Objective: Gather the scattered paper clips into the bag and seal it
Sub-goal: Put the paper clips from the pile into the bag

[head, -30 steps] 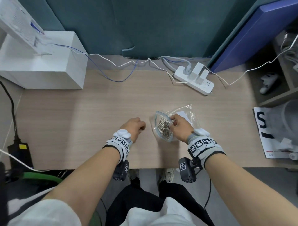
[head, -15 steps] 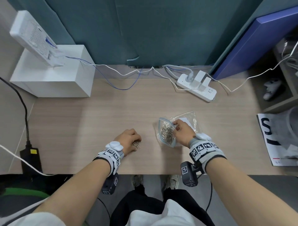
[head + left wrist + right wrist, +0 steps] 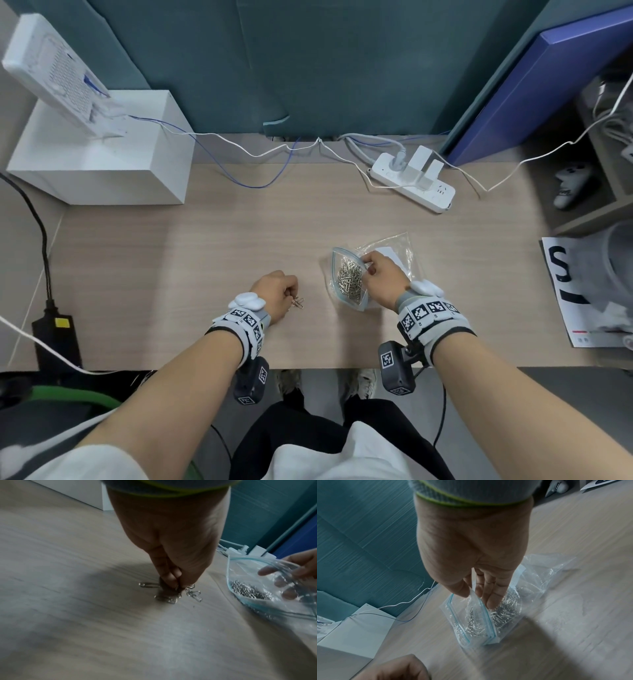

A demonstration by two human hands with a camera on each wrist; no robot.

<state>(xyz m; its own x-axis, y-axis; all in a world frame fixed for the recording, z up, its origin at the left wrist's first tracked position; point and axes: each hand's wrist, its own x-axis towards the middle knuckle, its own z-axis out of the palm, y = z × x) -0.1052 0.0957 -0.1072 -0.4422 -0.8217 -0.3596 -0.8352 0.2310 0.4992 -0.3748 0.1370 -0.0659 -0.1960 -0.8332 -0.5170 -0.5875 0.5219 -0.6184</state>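
A clear zip bag with a blue seal strip lies on the wooden desk, its mouth facing left and a heap of silver paper clips inside. My right hand pinches the bag's upper lip between thumb and fingers and holds the mouth open. Left of the bag, my left hand points down at the desk. Its fingertips pinch a small cluster of loose paper clips that lie on the wood around them. In the left wrist view the bag stands open to the right.
A white box with a tilted white device on it stands at the back left. A white power strip and thin cables lie along the back edge. A printed sheet lies at the right, a blue panel leans behind.
My left hand has drawn back from beside the bag toward the desk's near edge and come down onto the loose clips. My right hand has kept hold of the bag's mouth.
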